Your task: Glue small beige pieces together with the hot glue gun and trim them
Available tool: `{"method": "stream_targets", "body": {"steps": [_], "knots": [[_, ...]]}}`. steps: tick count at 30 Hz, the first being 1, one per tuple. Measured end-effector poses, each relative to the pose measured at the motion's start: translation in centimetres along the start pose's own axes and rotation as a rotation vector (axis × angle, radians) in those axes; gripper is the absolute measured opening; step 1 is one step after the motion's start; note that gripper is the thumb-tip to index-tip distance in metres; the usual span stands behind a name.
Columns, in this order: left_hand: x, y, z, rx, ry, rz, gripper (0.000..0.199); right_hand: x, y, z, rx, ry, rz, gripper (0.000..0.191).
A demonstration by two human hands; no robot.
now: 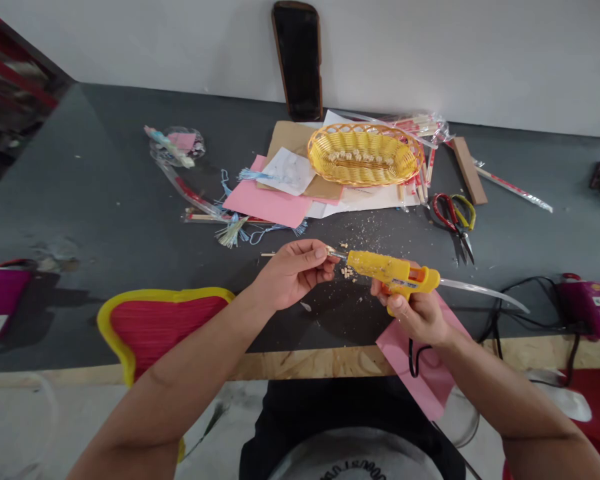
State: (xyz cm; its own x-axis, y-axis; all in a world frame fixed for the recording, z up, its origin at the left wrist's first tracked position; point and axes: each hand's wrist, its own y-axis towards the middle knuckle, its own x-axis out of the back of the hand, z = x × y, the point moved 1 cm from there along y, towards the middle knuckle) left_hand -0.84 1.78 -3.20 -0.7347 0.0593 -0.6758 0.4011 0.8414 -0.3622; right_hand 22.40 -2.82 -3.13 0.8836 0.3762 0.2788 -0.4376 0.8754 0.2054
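My right hand [417, 310] is wrapped round the handle of a yellow hot glue gun [380, 265], which points left. A clear glue stick [480, 291] trails out of its back end. The fingers of my left hand [300, 267] pinch a small pale wooden piece [331, 250] right at the gun's metal nozzle; whether the two touch I cannot tell. A thin wooden stick [267, 255] shows beyond my left hand, partly hidden by it. Small wood bits [349, 272] and crumbs lie on the table below the nozzle.
Behind my hands, a yellow woven basket [365, 175] with small pale pieces stands on papers. Scissors [455, 220] and a brown wooden block [469, 170] lie to its right. Blue tassels [233, 230] and pink paper [270, 200] are left. A black cable [535, 320] runs near a purple box [590, 307].
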Motion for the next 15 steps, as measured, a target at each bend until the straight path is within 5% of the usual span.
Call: {"method": "stream_targets", "body": {"steps": [15], "knots": [[-0.09,-0.05,-0.03,-0.010,0.007,-0.015,0.024,0.06,0.23,0.52,-0.018,-0.010,0.017,0.035]]}}
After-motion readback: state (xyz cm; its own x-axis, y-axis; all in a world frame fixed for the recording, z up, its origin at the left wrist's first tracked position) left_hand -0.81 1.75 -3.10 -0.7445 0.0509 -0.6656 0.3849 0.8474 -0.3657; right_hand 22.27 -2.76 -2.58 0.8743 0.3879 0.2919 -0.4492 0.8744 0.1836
